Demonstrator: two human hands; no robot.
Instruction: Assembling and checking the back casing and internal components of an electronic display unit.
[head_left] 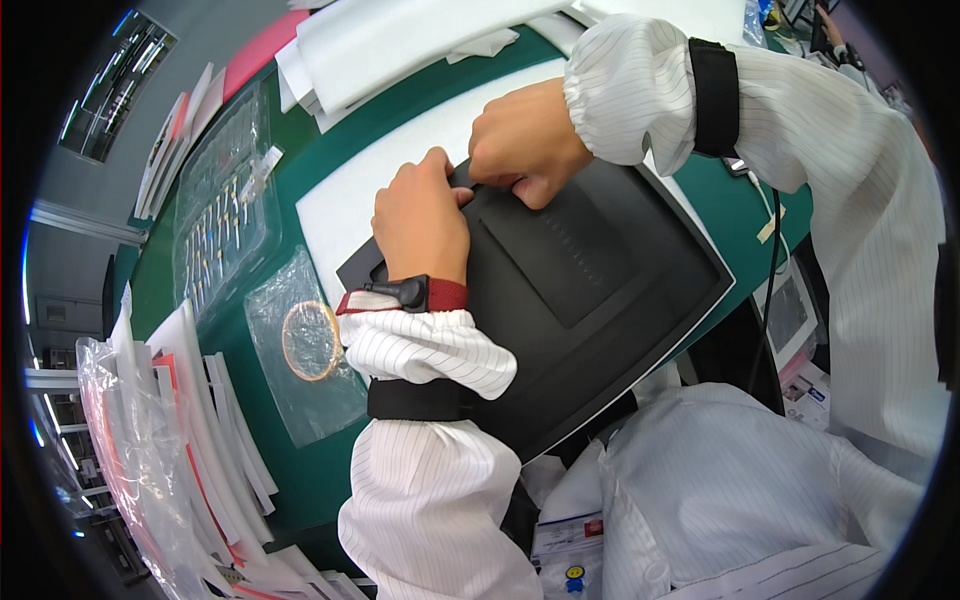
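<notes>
A flat black case [640,290] with a raised rectangular panel lies on a white foam sheet [345,195]. My left hand [425,220] rests at the far left edge of the case, its fingers curled down over that edge. Close beside it, my right hand [530,140] is closed in a fist at the far edge, knuckles up and thumb bent over the black surface. Whatever its fingers pinch is hidden beneath them. A red-and-white wrist strap [445,294] with a black snap circles my left wrist.
Left of the case, a clear bag [300,410] holds a coil of thin orange wire [311,341]. Beyond it lies a clear plastic tray [262,215] of small parts. White foam sheets [375,50] are stacked at the back, wrapped foam pieces [130,420] at left. A black cable [773,290] hangs at right.
</notes>
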